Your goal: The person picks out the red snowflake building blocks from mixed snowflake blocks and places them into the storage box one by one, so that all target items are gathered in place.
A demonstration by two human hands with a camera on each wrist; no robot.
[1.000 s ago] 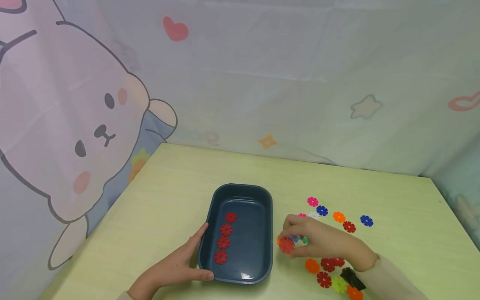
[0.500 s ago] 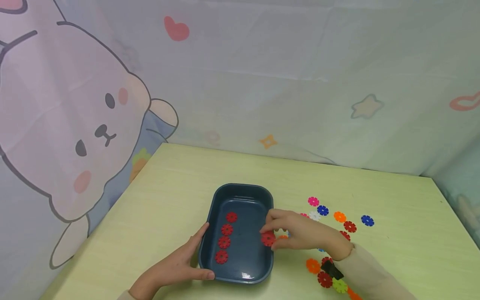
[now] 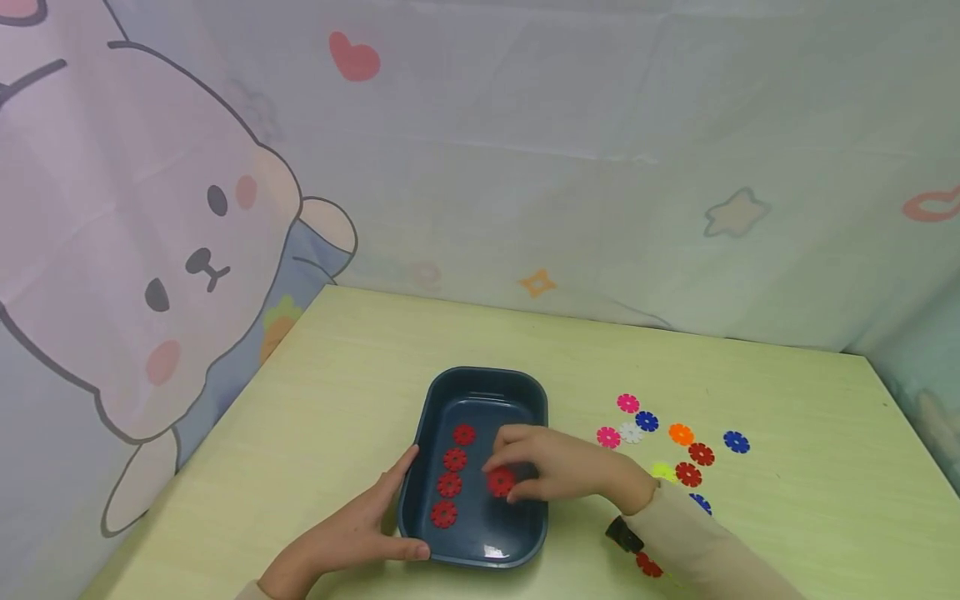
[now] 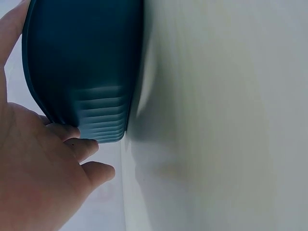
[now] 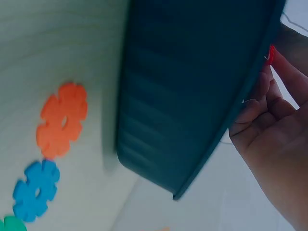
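Note:
A dark blue tray (image 3: 489, 533) lies on the table, with several red snowflake discs (image 3: 449, 484) in a column along its left side. My left hand (image 3: 352, 533) holds the tray's near left corner, thumb at the near rim; the left wrist view shows its fingers (image 4: 82, 148) against the outer wall. Over the tray's right half, my right hand (image 3: 555, 467) pinches another red snowflake disc (image 3: 500, 482) between thumb and fingers. In the right wrist view only a sliver of that red disc (image 5: 270, 55) shows above the rim.
Loose snowflake discs lie right of the tray: pink (image 3: 627, 403), white (image 3: 631, 432), blue (image 3: 736, 442), orange (image 3: 681, 434) and red (image 3: 701, 454) among them. A black strap piece (image 3: 624, 534) sits at the right wrist. A cloth backdrop (image 3: 525, 167) hangs behind the table.
My right hand has carried the red disc leftward from beside the tray, across its right rim, to above its inside. The left hand and the tray have stayed in place.

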